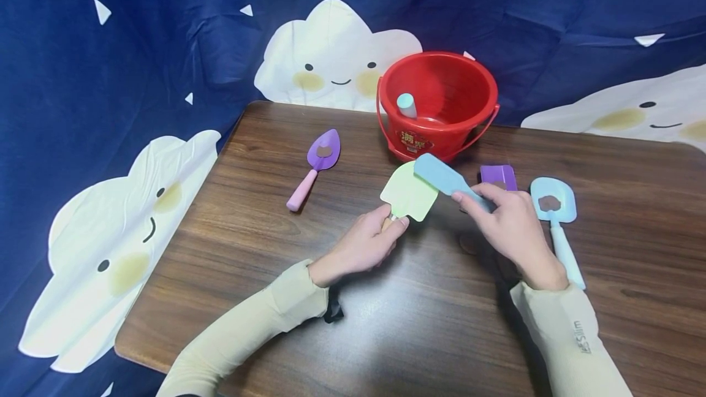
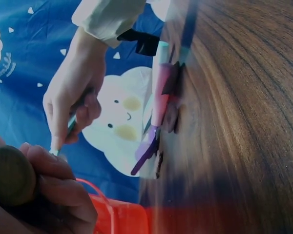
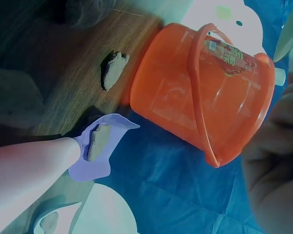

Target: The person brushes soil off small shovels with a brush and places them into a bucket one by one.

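Note:
In the head view my left hand grips the short handle of a pale green toy shovel, its broad blade held in front of the red bucket. The handle's round wooden end shows in the left wrist view. My right hand pinches a light blue flat toy spatula near its handle; the spatula's tip overlaps the green blade. A pale blue handle end stands inside the bucket.
Left lies a purple trowel with a brown lump. Right are a purple scoop, partly hidden, and a light blue shovel, each with a lump. Another lump lies beside the bucket. A blue cloud-print cloth hangs behind the table.

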Demonstrator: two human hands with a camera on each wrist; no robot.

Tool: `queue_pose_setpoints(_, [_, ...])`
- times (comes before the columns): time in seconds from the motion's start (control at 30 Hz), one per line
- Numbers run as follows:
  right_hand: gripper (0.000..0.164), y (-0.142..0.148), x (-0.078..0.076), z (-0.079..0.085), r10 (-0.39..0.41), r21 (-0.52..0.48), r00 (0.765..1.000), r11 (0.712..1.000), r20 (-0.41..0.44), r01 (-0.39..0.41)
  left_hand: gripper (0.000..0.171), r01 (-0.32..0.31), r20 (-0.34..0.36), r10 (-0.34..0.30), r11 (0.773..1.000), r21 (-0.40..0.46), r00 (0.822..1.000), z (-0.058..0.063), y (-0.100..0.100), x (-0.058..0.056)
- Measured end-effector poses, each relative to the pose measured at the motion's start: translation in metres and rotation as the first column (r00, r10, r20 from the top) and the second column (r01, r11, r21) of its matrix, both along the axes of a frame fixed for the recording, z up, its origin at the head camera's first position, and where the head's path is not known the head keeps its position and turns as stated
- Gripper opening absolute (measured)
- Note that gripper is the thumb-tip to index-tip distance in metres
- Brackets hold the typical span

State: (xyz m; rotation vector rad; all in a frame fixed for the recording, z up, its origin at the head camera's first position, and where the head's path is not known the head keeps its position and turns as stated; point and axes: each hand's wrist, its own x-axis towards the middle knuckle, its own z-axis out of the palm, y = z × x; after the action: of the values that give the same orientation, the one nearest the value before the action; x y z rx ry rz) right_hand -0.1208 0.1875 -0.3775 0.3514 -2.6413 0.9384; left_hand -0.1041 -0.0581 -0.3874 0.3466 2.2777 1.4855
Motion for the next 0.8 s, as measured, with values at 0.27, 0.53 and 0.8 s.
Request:
queue_pose_setpoints(0.27, [0.03, -0.002, 0.0, 0.002, -0.095, 0.017, 0.995, 0.995, 0.008, 0.095, 0.022, 0.005, -0.111, -0.013, 0.997, -0.075, 0.994, -0.003, 0.001, 0.0])
queue_pose_setpoints(0.53, [0.024, -0.014, 0.005, 0.008, 0.029, 0.013, 1.0, 0.999, -0.005, -0.029, 0.019, 0.012, -0.137, -0.022, 0.997, -0.075, 0.99, -0.003, 0.004, 0.0])
queue_pose_setpoints(0.8, [0.019, -0.025, 0.01, 0.014, 0.184, 0.081, 0.983, 0.98, -0.004, -0.183, 0.016, 0.024, -0.157, -0.037, 0.996, -0.082, 0.987, -0.005, 0.005, -0.001])
